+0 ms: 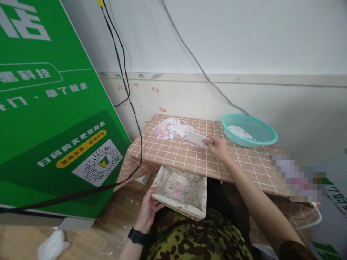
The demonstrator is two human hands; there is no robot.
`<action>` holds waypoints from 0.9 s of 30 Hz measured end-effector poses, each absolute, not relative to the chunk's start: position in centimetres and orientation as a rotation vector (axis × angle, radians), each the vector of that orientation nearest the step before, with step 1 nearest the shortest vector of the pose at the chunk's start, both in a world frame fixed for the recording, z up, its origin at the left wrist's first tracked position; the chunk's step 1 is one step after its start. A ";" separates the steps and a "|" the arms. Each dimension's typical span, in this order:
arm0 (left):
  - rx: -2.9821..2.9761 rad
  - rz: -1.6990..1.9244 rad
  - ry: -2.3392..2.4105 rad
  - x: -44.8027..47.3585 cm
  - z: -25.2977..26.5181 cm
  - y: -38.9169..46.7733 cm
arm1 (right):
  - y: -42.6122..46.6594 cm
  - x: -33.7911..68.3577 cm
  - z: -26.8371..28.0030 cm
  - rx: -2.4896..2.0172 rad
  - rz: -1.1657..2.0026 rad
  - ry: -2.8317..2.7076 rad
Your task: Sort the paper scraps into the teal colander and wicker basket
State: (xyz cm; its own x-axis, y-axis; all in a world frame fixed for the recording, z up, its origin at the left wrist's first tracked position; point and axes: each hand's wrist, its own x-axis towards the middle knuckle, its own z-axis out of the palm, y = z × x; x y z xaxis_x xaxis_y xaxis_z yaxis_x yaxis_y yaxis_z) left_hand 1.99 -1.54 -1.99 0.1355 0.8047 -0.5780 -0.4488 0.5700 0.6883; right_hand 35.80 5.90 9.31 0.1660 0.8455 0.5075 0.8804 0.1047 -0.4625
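Note:
My left hand (150, 209) grips the near-left rim of a fabric-lined basket (200, 202), held tilted just below the table's front edge. A few pink pieces (177, 189) lie in the basket. With my right hand (217, 146) I hold a flat white card-like piece (196, 138) low over the table, its far end touching or close to a heap of small white and pink paper-like pieces (170, 128). Some pink bits are spread on the cloth under the card. What exactly the small pieces are is too small to tell.
The table wears a brown checked cloth (168, 155). A turquoise mesh basket (249, 130) with white pieces stands at the back right. A green sign (54, 108) leans at left, with a black strap (135, 115) hanging across. Behind the table is a wall (244, 43).

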 end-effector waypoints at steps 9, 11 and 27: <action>0.425 0.960 1.079 2.0 -1.4 -1.7 | 2.1 35.3 9.4 -1.843 -0.216 -1.627; 0.437 0.959 1.054 1.9 -1.5 -1.7 | 1.3 35.1 9.4 -1.840 -0.181 -1.659; 0.436 0.960 1.029 1.9 -2.5 -1.5 | 2.7 34.1 10.1 -1.684 0.040 -1.658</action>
